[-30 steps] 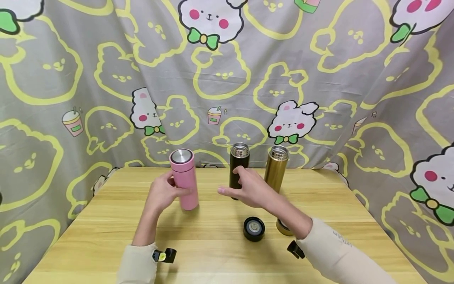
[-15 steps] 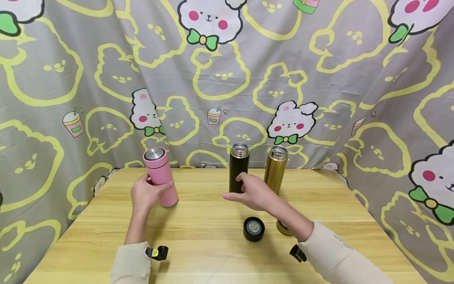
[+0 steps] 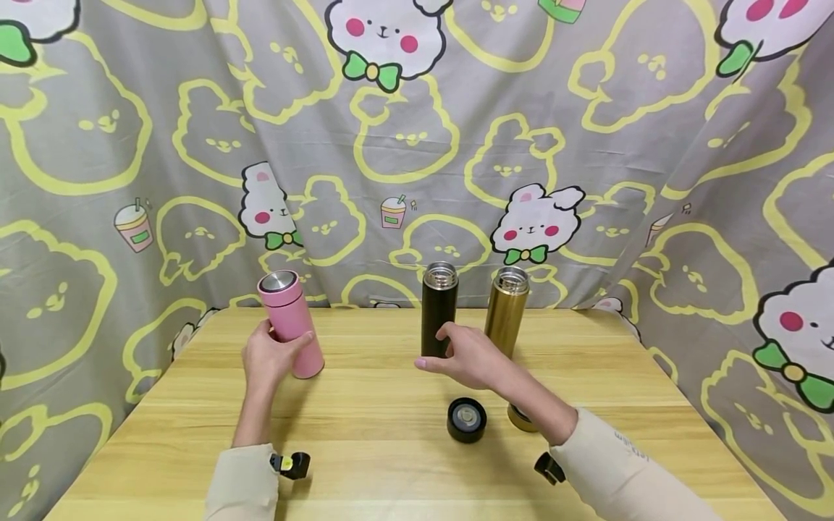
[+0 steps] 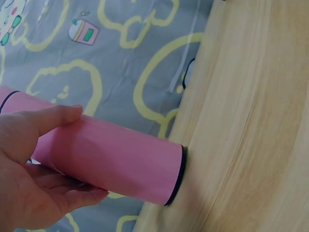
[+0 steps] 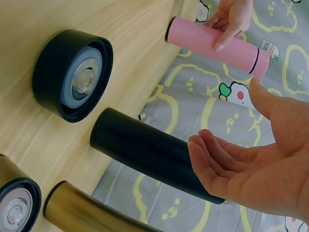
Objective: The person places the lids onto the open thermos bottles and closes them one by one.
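Pink bottle (image 3: 291, 318) is in the left hand (image 3: 266, 354), with the thumb on one side and the fingers bent round the other. It has its lid on, with a shiny silver top above the hand. The bottle's bottom, with a black edge, is below the hand and right by the tabletop (image 3: 378, 463); I can't tell if it touches.

Over to the right of that hand, and well apart from it, a black bottle (image 3: 439, 307) stands up straight. Its silver neck shows above the right hand (image 3: 465, 356), which is just in front of it. The right hand is not gripping anything. Its fingers are softly bent and its thumb sticks out, with a gap between. I can't tell if it touches the black bottle.

Below the right hand lies a black lid (image 3: 466, 420), with its inside facing up. Behind the right hand and wrist stands a gold bottle (image 3: 505, 315), silver neck showing. Under the right arm, a gold lid (image 3: 520, 421) peeks out, partly hidden.
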Motion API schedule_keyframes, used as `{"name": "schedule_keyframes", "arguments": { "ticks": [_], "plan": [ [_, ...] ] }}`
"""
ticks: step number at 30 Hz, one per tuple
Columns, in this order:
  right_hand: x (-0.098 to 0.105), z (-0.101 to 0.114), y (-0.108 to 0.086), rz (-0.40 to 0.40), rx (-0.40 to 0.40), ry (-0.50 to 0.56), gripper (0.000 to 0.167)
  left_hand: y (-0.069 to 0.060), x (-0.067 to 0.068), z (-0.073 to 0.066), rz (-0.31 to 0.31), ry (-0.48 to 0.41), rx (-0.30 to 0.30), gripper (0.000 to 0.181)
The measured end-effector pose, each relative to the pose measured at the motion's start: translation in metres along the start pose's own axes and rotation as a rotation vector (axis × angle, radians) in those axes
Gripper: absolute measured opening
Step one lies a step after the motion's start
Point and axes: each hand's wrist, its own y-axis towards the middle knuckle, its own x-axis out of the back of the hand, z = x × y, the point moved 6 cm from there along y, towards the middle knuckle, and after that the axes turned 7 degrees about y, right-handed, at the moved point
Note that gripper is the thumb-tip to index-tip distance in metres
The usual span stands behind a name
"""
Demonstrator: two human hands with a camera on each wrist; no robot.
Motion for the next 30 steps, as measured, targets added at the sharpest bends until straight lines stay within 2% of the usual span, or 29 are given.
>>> {"name": "schedule_keyframes", "arguments": {
  "ticks": [5,18,22,26,30],
  "plan": [
    [-0.002,-0.001,-0.001,0.010,-0.001,0.014,0.066,0.000,-0.006,0.002,0.090,-0.011,0.021,0.082],
    [-0.006,-0.005,-0.001,0.004,-0.005,0.032,0.065,-0.001,-0.009,0.006,0.124,-0.014,0.024,0.084],
    [-0.007,-0.008,0.000,-0.016,-0.005,0.034,0.062,-0.003,-0.006,0.003,0.214,0.002,0.034,0.096],
    [-0.005,-0.010,-0.001,-0.057,0.007,0.039,0.056,-0.005,0.003,-0.002,0.315,0.015,0.044,0.105],
    [-0.006,-0.014,0.000,-0.087,0.014,0.032,0.051,-0.007,0.016,-0.006,0.355,0.009,0.048,0.105]
  ]
}}
